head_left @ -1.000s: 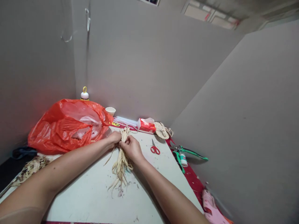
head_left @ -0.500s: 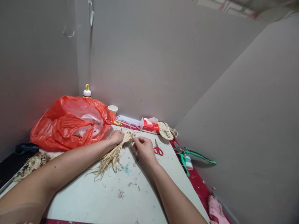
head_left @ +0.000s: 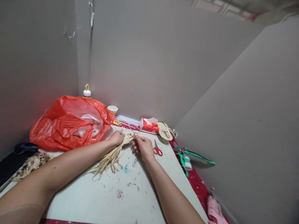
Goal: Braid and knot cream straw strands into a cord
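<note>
My left hand is closed round one end of a bundle of pale dried straw strips that trails toward me over the white table. My right hand sits just right of the bundle's gripped end, fingers pinched on a thin pale string that loops up from the bundle. The two hands are close together near the table's far edge.
A red plastic bag lies at the far left, a paper cup and a bottle behind it. Red scissors, a red tissue pack, green pliers and more straw lie around.
The straw bundle has swung from hanging straight toward me to lying slanted leftward. My right hand let go of the bundle's middle and now pinches at its tied end.
</note>
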